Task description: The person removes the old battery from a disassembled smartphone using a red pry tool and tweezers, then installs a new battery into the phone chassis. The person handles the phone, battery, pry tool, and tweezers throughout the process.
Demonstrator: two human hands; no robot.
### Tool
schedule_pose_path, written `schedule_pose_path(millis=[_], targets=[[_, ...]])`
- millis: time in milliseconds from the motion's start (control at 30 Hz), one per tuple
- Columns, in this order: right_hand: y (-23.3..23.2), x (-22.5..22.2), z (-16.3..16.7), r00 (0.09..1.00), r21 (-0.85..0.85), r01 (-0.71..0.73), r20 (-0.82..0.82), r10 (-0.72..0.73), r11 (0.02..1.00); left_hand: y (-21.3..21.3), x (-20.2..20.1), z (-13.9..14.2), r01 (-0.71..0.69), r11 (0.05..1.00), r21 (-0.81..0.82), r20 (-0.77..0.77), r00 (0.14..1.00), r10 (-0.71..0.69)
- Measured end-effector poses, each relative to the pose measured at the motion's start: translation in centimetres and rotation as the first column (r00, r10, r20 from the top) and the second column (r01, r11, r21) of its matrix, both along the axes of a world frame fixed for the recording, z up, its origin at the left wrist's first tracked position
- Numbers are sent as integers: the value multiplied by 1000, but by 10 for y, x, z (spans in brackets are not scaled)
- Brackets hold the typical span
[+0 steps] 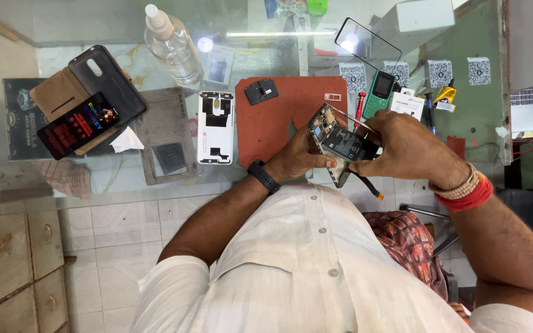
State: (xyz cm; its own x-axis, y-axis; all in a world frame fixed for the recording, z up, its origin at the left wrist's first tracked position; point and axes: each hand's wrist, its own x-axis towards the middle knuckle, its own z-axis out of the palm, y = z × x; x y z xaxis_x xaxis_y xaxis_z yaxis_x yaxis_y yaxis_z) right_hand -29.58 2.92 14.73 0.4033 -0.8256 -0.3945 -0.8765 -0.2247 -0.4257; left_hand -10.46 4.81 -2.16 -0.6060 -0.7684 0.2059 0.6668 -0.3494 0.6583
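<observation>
- Over the near edge of the glass worktop (94, 179), both hands hold an opened phone (339, 143), back off, battery and board showing.
- Left hand (297, 157) has its grip pinching the phone's lower left side; right hand (405, 148) is clamped round the right end, fingers pressed together on it.
- A flex cable (370, 187) dangles below, so I'd say it's mid-teardown.
- Next bit probably wants a careful, steady pull.
- Further out: red mat (279, 132), white back cover (215, 127), clear bottle (171, 46).
</observation>
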Motion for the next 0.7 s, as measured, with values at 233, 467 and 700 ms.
schedule_pose_path(millis=[233,467,700], targets=[[21,-1,-8,999,-131,50,8,-49,990,1,-1,-1,3,1000,14,2,1000,-3],[50,0,-23,959,-180,230,210,-191,956,-1,0,-4,1,1000,-19,-6,1000,-1],[66,5,-45,898,-236,336,372,-234,912,-1,0,-4,-3,1000,-18,-9,1000,3]])
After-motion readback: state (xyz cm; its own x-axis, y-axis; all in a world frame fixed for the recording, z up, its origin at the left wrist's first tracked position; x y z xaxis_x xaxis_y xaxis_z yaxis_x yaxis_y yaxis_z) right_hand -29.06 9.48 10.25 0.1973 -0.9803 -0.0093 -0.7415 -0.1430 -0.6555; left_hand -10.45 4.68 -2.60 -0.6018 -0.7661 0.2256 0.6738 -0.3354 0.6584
